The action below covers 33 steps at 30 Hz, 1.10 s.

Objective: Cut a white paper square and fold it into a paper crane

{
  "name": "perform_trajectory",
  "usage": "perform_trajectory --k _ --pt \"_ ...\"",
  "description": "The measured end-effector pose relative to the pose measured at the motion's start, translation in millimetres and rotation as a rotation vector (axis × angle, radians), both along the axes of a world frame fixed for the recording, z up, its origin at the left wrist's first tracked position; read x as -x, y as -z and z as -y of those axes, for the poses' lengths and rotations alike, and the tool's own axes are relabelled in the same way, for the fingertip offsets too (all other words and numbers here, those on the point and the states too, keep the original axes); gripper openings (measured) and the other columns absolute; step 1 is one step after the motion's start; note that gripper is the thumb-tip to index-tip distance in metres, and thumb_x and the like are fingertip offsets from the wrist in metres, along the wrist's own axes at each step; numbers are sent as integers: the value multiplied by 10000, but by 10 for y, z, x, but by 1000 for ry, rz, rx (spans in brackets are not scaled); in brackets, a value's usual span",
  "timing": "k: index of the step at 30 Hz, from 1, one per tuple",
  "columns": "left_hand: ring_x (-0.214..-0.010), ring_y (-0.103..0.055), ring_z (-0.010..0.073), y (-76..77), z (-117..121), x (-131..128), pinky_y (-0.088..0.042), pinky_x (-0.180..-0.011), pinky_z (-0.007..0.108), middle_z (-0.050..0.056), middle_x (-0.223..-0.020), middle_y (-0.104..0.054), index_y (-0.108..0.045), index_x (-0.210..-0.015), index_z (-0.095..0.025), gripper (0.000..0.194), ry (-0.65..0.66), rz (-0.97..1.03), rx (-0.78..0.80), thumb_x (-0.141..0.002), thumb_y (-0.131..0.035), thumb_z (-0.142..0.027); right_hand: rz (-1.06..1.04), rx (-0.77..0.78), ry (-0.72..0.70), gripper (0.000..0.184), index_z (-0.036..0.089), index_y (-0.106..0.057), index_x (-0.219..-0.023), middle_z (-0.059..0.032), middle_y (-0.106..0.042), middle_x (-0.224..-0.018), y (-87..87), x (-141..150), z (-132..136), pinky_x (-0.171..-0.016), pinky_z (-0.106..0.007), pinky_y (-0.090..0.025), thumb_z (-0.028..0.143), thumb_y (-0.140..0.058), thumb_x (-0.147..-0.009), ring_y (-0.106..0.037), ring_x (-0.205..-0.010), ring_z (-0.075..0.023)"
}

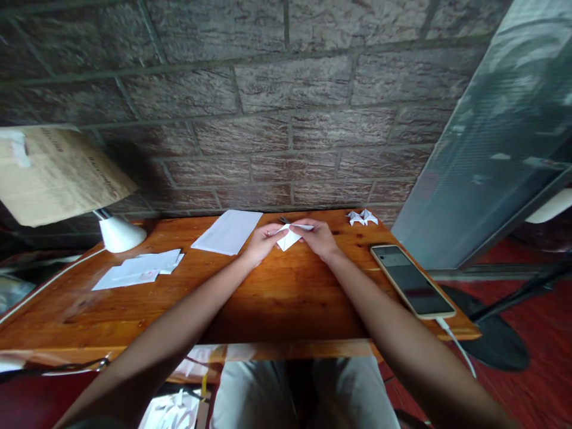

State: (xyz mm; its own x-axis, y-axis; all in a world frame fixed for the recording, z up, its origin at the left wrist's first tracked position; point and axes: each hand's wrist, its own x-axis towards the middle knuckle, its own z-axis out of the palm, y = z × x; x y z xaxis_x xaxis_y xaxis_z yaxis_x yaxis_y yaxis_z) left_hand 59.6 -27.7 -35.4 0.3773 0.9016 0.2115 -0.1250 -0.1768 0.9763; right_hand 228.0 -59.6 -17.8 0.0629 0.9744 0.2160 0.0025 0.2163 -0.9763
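A small folded piece of white paper lies at the far middle of the wooden desk. My left hand pinches its left side with closed fingers. From the right, my right hand presses down on its top and right edge, fingers curled over it. Both forearms reach straight out across the desk.
A stack of white sheets lies left of my hands, and more loose paper sits further left near a white lamp base. Small folded paper figures rest at the far right corner. A phone with a cable lies on the right edge.
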Motion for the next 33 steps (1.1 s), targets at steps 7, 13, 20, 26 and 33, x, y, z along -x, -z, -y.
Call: perform_trajectory --k 7,13,20,26,33 --pt "-621 -551 111 -34 6 24 -420 -529 210 18 -713 -644 -687 -829 -142 376 55 -103 -41 -712 -724 -498 -3 -71 -94 276 168 -742 -781 -2 -683 -719 -34 -54 -6 -546 -221 -431 396 -773 -629 -558 -617 -110" --pt "-578 -508 104 -70 22 -8 -394 -499 210 12 -642 -605 -668 -722 -141 431 28 -154 -116 -712 -691 -571 -44 -39 -56 365 183 -714 -905 3 -679 -687 -77 -121 -52 -546 -239 -496 369 -808 -605 -594 -600 -123" --pt "-609 -551 118 -85 -98 -67 -425 -532 214 29 -686 -651 -699 -778 -142 421 26 -162 -44 -668 -735 -547 55 -11 -71 303 158 -674 -850 20 -659 -609 -58 -210 -196 -483 -206 -449 266 -802 -597 -577 -525 -104" --pt "-686 -609 141 -87 29 81 -450 -587 231 56 -796 -710 -736 -859 -160 342 164 -214 -35 -697 -740 -461 -60 -18 -54 456 183 -613 -1008 7 -704 -715 34 -155 -24 -526 -211 -462 277 -809 -606 -620 -619 -124" --pt "-693 -610 122 -174 57 103 -437 -567 201 22 -787 -696 -696 -949 -176 382 35 -120 -5 -663 -776 -417 25 -6 -321 375 175 -709 -942 -46 -744 -826 -39 -219 66 -582 -212 -478 344 -804 -621 -659 -712 -148"
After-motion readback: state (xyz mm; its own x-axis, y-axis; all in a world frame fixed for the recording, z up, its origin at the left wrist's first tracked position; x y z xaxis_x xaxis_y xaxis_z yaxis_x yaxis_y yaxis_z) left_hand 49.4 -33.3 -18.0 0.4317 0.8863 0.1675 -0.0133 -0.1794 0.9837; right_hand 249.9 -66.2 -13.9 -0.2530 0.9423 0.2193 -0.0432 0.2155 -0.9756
